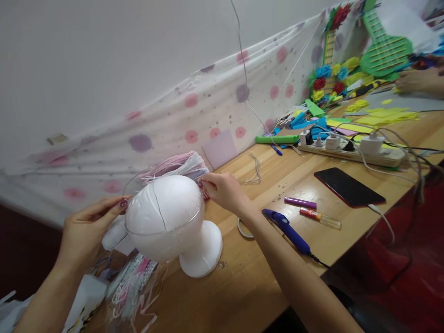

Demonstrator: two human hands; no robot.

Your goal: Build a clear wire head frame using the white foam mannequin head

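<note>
A white foam head form [166,217] stands on its round base on the wooden table [243,286]. A thin wire runs over its top and around its middle. My left hand [93,226] pinches the wire at the form's left side. At the form's right rear, my right hand [225,190] pinches the other end of the wire. Behind the form lies a bundle of pink and white strips [180,165].
A blue glue gun [287,229], a purple stick [300,202], a clear tube [321,218] and a black phone [348,186] lie to the right. A power strip [350,150] with chargers sits beyond. Another person's hand [414,81] works among coloured paper crafts at far right.
</note>
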